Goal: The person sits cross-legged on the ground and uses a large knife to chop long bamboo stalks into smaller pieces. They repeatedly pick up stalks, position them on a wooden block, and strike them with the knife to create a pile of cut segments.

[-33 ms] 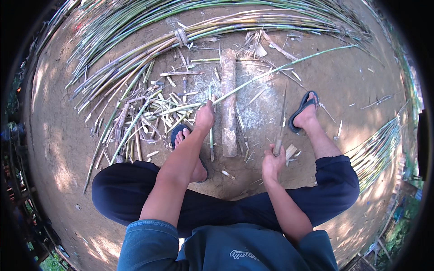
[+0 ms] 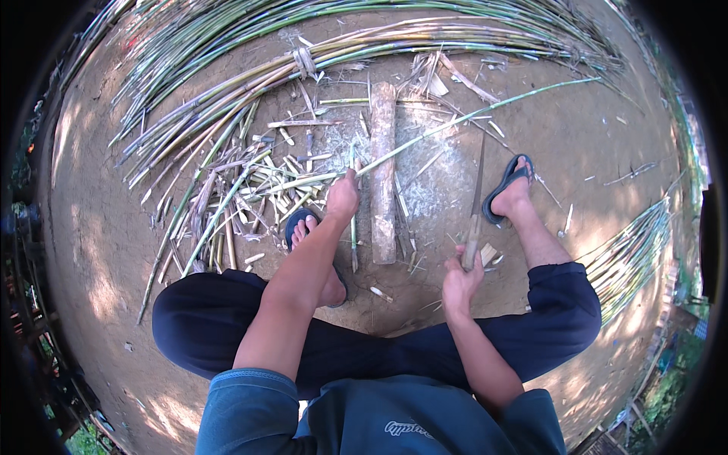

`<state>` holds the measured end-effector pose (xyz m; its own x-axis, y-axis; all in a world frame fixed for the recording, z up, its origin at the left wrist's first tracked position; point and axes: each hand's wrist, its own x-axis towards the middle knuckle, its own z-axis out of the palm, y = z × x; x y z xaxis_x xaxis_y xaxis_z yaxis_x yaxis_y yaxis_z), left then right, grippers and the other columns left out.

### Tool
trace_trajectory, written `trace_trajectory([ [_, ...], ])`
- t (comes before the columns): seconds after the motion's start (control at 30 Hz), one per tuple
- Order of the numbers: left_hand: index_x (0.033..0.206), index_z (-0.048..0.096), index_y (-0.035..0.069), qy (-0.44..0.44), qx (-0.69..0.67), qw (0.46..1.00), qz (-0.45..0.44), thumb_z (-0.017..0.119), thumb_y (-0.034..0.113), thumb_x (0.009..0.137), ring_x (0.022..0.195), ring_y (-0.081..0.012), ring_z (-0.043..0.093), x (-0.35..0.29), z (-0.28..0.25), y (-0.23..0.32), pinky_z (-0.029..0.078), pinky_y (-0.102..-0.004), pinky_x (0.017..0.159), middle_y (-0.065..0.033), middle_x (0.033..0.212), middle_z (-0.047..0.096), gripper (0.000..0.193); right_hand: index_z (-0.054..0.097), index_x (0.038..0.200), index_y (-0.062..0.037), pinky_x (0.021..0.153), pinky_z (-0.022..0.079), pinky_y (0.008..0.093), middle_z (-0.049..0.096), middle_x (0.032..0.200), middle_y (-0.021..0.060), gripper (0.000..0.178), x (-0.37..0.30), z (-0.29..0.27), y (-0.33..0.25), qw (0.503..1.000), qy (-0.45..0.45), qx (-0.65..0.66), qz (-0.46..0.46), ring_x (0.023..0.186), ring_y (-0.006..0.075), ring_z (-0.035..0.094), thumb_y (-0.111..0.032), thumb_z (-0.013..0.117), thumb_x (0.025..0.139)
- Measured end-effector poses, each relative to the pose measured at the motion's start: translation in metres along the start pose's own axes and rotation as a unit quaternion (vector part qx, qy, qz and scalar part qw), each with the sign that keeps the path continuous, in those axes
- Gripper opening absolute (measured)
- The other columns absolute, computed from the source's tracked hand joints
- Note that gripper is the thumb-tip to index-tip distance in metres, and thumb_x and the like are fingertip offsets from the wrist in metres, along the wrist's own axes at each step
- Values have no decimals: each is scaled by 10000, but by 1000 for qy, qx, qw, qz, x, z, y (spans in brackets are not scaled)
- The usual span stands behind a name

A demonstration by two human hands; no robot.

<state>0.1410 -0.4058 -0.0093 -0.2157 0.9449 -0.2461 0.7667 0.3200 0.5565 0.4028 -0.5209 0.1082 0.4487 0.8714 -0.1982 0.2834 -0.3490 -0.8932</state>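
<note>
My left hand (image 2: 343, 196) is closed around a long green cane stalk (image 2: 432, 135). The stalk crosses above a short wooden log (image 2: 384, 174) just right of that hand and stretches to the far right, its other end reaching left over the cut pieces. My right hand (image 2: 462, 287) grips the handle of a long, narrow-bladed knife (image 2: 478, 182), its blade pointing away from me and apart from the stalk. Short cut cane pieces (image 2: 292, 167) lie heaped left of my left hand.
A tied bundle of long canes (image 2: 425, 34) curves across the far side, with more canes behind it. Another cane bundle (image 2: 633, 250) lies at the right. My sandalled feet (image 2: 512, 189) stand on either side of the log on the dirt ground.
My right hand and the knife have shifted slightly, the blade moving a little to the right. My left hand keeps its hold on the cane stalk in the same place.
</note>
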Motion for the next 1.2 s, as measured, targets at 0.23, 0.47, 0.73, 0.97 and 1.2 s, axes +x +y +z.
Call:
trace_trajectory([
  [0.23,982,483,-5,30,-23,998,44,487,142,909,819,-505,600,5,12,-11,463,-574,735,-327,870,614,164,494,729,-34,494,350,272,445,575,21,99,-54,-49,-72,973,-208,-15,-100,514,100,429,-66,586,750],
  [0.47,1009,477,-9,-31,-16,999,33,463,177,942,906,-476,601,5,5,-4,459,-543,800,-307,962,613,198,549,716,18,513,337,352,427,533,83,384,-38,4,-42,965,-232,-114,-53,516,154,400,-297,567,934],
  [0.73,997,469,-19,-26,-26,999,33,435,84,896,892,-484,596,5,3,-4,451,-546,799,-319,941,612,148,528,707,14,503,320,348,412,531,80,387,-32,13,-30,960,-248,-115,-52,524,130,382,-295,579,934],
  [0.97,982,465,-19,-29,-33,999,30,425,40,859,887,-487,595,5,3,-7,447,-545,803,-327,902,609,143,647,880,17,570,390,284,545,641,47,296,-36,4,-28,946,-315,-70,-17,604,114,484,-255,555,954],
  [1.2,1000,468,-7,-19,-39,998,51,441,74,877,864,-491,592,9,8,-9,445,-553,785,-322,879,609,149,652,914,54,717,463,390,646,799,197,371,-14,5,11,908,-382,-167,30,762,278,613,-292,523,950],
])
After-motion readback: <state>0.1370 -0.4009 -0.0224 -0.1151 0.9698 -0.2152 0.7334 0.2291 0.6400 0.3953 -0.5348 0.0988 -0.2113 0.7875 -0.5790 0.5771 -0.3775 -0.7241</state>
